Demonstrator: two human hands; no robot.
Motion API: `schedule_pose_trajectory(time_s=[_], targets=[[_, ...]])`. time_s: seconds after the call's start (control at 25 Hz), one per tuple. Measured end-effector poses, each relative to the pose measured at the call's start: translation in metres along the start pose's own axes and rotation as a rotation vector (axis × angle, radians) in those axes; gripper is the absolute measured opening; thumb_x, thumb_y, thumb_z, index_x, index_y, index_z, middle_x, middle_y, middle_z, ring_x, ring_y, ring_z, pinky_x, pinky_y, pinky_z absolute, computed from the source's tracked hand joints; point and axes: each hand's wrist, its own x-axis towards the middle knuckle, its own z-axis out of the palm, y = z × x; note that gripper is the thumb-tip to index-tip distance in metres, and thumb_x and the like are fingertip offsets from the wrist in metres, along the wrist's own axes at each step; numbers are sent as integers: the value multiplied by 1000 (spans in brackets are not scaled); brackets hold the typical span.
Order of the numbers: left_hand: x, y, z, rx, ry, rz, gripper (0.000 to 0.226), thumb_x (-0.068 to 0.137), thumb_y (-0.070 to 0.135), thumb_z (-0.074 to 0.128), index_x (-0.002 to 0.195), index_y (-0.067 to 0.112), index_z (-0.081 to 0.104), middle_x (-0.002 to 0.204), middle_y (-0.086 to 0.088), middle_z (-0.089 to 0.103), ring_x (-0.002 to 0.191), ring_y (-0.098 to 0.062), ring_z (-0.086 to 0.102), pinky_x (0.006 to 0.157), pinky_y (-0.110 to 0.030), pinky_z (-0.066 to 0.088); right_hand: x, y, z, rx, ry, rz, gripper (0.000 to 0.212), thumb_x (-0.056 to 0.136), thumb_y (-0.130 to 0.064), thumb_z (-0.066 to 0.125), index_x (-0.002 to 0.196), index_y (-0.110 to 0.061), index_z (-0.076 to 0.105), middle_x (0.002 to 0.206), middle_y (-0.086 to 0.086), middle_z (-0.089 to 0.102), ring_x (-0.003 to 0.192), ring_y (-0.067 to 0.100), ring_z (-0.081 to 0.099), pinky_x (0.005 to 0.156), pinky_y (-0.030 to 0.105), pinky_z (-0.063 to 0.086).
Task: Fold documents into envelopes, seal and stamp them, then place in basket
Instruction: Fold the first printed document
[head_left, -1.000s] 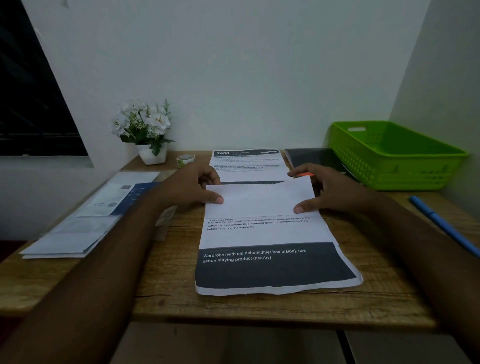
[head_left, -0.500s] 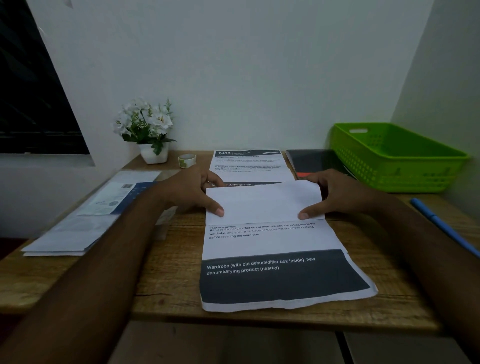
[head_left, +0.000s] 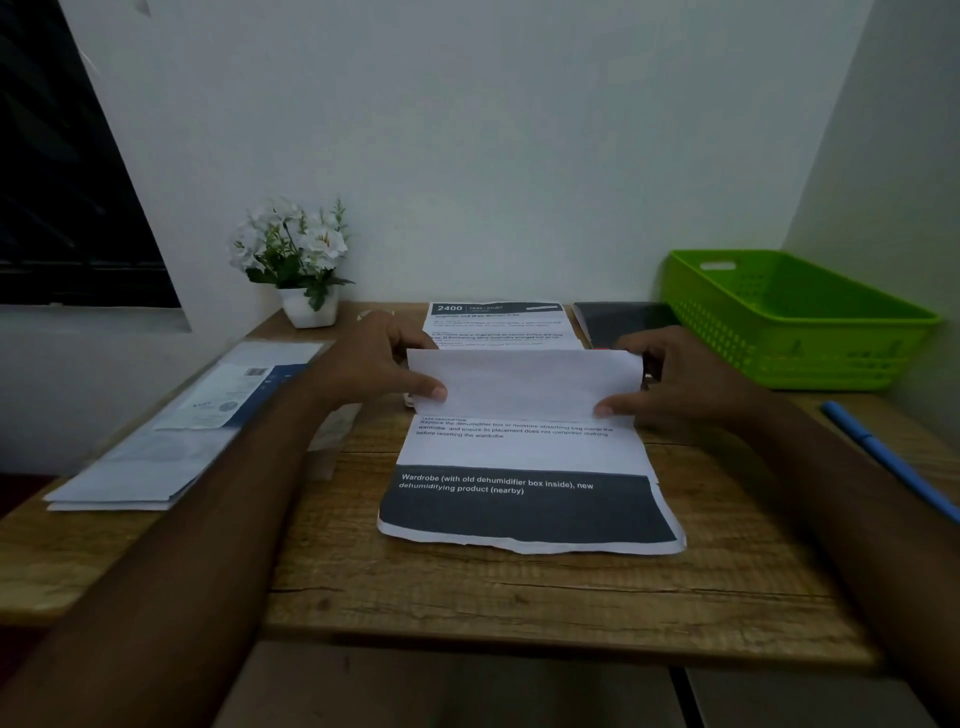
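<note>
- Nearest, at the lower centre of the frame, the document (head_left: 524, 512) lies flat on the wooden table (head_left: 467, 597). Its dark printed band with white lettering faces the viewer, and its near edge is ragged. It sits square to the person, probably so that the fold runs straight.
- Above the band comes a white strip with a few lines of small print. The sheet's far part is turned over toward the viewer as a blank white flap (head_left: 524, 384), raised and not yet pressed flat.
- At mid-frame the left hand (head_left: 374, 369) pinches the flap's left end, thumb on top and fingers behind. The right hand (head_left: 675, 384) pinches the right end the same way. Holding both ends likely serves to line up the side edges before creasing.
- Left of mid-frame lies a stack of envelopes (head_left: 171, 431), as they appear, close to the left forearm and seemingly ready for the folded sheet. A blue pen (head_left: 883, 457) lies at the right edge.
- Higher up, a second printed sheet (head_left: 498, 325) lies just behind the hands. The green basket (head_left: 789, 322) waits at the upper right, well apart from the document. A pot of white flowers (head_left: 301, 260) stands by the wall.
</note>
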Motion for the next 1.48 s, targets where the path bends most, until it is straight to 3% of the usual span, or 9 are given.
schedule_pose_trajectory(time_s=[0.2,0.36,0.44,0.56,0.68,0.76,0.92,1.12,1.48], targets=[[-5,0,-3,75,-260,0,22,61,13,84,82,17,78,84,2,75,82,-14,68,77,-30,53,-2,-5,-1,-7,-60,-58,20,60,-31,85,75,-22,76,75,-8,74,71,9,67,61,19,49],[-8,6,-2,194,-411,34,30,64,16,83,90,30,75,91,8,73,82,-12,61,72,-23,45,-3,-11,1,-110,-199,-73,18,63,-28,87,79,-26,79,75,-13,72,72,8,63,63,15,44],[-8,7,-2,214,-467,15,34,63,20,84,93,33,74,95,10,71,85,-7,60,73,-21,43,-4,-13,1,-137,-261,-28,26,59,-41,86,82,-33,78,80,-11,72,75,8,62,64,15,42],[-11,10,-2,153,-538,-44,50,48,56,82,92,34,75,91,14,68,86,-1,57,72,-18,39,-6,-22,0,-109,-295,8,46,53,-69,76,88,-39,77,88,-10,74,83,5,64,67,18,45],[-10,12,-1,134,-549,-73,66,39,73,75,91,34,75,89,16,69,87,2,58,69,-10,38,-9,-29,3,-54,-261,6,47,60,-69,68,90,-34,78,91,-18,74,87,-1,65,70,12,44],[-9,13,1,113,-522,-87,54,46,67,76,87,32,76,86,16,71,84,3,59,67,-7,39,-9,-30,7,-118,-264,28,44,59,-70,72,91,-40,76,92,-22,72,89,-2,62,70,13,43],[-5,10,8,240,-305,-48,30,57,41,82,74,18,76,75,4,71,68,-2,57,56,-15,38,-9,-28,9,-273,-298,67,57,50,-74,72,100,-47,69,102,-25,65,95,-2,57,76,21,45],[-5,9,10,283,-319,-97,36,53,35,88,80,19,71,73,8,65,59,5,52,51,-11,38,-10,-30,7,-368,-271,92,62,44,-79,71,100,-54,65,102,-29,62,95,-5,57,77,21,46],[-4,13,12,298,-420,-170,53,51,37,88,96,22,64,76,6,59,63,-3,50,54,-15,39,-10,-33,7,-261,-321,132,67,39,-70,77,102,-51,65,97,-22,63,95,-2,57,84,30,52]])
